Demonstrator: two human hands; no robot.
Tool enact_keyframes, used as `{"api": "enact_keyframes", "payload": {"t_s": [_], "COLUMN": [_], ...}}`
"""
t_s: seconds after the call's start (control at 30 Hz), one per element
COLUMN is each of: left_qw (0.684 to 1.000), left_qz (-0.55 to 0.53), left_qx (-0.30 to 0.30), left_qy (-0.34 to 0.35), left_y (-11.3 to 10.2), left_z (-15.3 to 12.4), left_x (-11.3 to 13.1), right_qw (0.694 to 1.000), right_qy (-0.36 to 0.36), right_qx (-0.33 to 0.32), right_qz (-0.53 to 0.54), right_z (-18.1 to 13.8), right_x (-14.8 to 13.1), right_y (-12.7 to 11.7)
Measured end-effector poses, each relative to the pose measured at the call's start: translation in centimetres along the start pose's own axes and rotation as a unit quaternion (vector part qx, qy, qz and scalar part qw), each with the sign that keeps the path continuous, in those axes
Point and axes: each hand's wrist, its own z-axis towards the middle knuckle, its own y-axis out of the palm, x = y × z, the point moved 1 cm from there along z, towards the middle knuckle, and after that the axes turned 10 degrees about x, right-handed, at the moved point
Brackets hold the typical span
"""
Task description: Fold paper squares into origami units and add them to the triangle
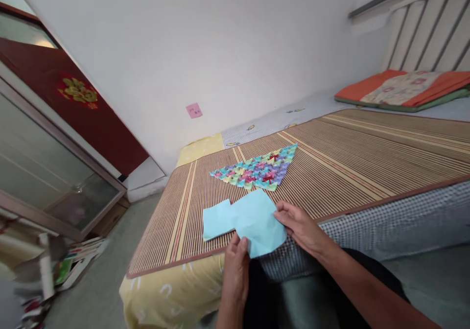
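A square sheet of light blue paper (259, 223) hangs between my two hands over the near edge of the bed. My left hand (237, 260) pinches its lower left corner between thumb and fingers. On the right side, my right hand (295, 221) grips the sheet's edge in the same way. More light blue paper (217, 220) lies on the striped mat, partly behind the held sheet. Beyond it rests a triangular arrangement of many small folded paper pieces (260, 168) in blue, yellow, pink, red and purple.
The striped mat (330, 148) covers most of the bed. Folded orange and green bedding (404, 89) lies at the far right, by the slatted headboard (429, 30). A pink note (194, 110) is on the wall. Papers and other items (79, 260) clutter the floor at left.
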Motion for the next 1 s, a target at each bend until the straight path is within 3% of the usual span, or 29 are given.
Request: {"api": "enact_keyframes", "payload": {"t_s": [0.07,0.17,0.27,0.4,0.6,0.77,1.0], "left_qw": [0.999,0.999,0.995,0.993,0.999,0.999,0.993], "left_qz": [-0.033,0.034,0.094,0.115,0.030,0.004,-0.108], "left_qx": [0.009,0.000,-0.027,0.017,0.032,0.022,0.049], "left_qy": [-0.017,-0.015,0.008,0.033,0.025,-0.032,-0.007], "left_y": [1.1,1.8,1.7,1.1,1.1,2.1,1.3], "left_z": [-1.1,-3.0,-4.5,-5.4,-7.1,-8.3,-7.2], "left_x": [1.3,2.7,3.7,4.9,5.5,5.5,6.8], "right_qw": [1.000,0.999,1.000,0.998,0.991,0.995,0.995], "right_qy": [0.007,0.013,0.000,-0.024,-0.069,-0.052,-0.006], "right_qx": [-0.007,-0.029,0.003,0.040,0.118,0.086,0.096], "right_qz": [0.012,0.019,-0.020,-0.044,-0.011,-0.024,0.023], "right_z": [-1.8,-3.6,-4.7,-5.4,-5.9,-6.6,-6.8], "right_x": [-1.0,-2.4,-3.1,-3.5,-4.4,-4.7,-4.7], "right_y": [-0.6,-1.2,-1.6,-1.9,-1.4,-0.9,-1.9]}}
